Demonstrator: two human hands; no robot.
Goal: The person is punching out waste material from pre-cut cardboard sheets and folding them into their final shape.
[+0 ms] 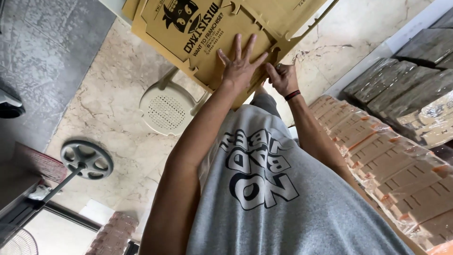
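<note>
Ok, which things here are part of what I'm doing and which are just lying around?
In use: printed cardboard sheet, left hand flat on it, right hand gripping its edge.
Lying about: cream plastic chair, fan stand, wrapped box stacks.

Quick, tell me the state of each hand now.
Left hand: open, fingers spread flat on the cardboard box blank.
Right hand: closed on its edge.

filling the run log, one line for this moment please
left hand: flat on die-cut brown cardboard box blank | right hand: gripping its edge | beside: wrapped blank stacks
</note>
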